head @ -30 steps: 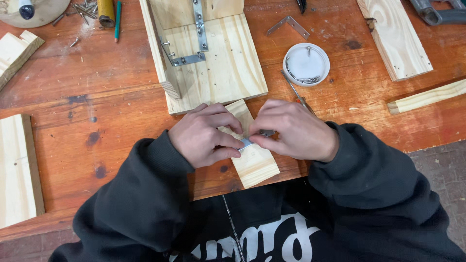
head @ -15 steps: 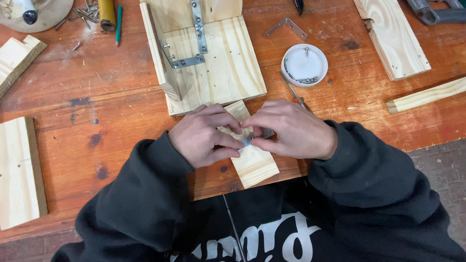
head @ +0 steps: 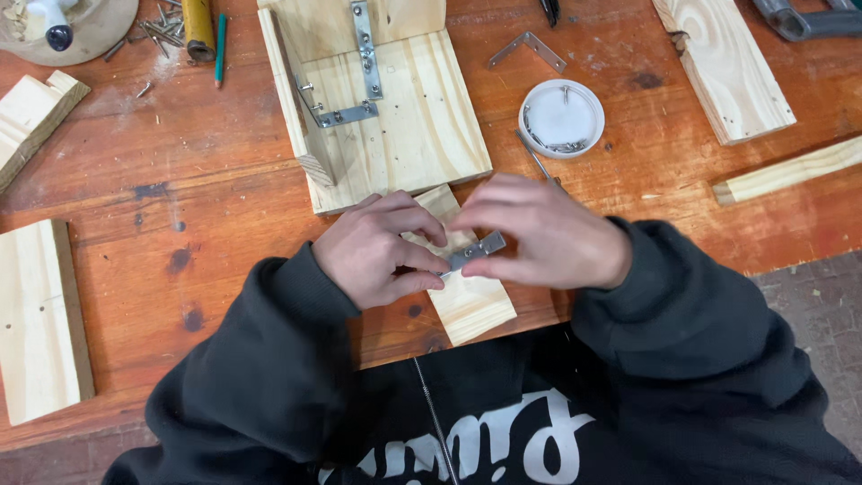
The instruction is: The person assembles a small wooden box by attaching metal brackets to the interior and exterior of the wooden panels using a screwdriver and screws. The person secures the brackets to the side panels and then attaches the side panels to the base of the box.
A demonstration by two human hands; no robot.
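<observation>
Pine offcuts are lying along the table's (head: 224,171) left edge: a flat board (head: 40,323) toward the near corner and an angled block (head: 31,112) farther back. Loose screws (head: 162,31) and a green pencil (head: 219,47) are sitting near the far left corner. Toward the middle of the far edge, a pine panel (head: 404,135) is lying with a perforated metal strap (head: 364,49) and a corner bracket (head: 337,112) fixed to it. Just in front of the panel, at the near edge, a small pine block (head: 471,301) is resting on the table. The left hand (head: 377,256) is pressing on this block, its grip closing on one end of a flat metal bracket (head: 476,253); the right hand (head: 548,238) is pinching the other end. Beyond the right hand, a white lid (head: 561,117) is holding screws, with an angle bracket (head: 530,49) behind it. Two pine pieces (head: 723,67) (head: 790,171) are lying toward the right edge.
</observation>
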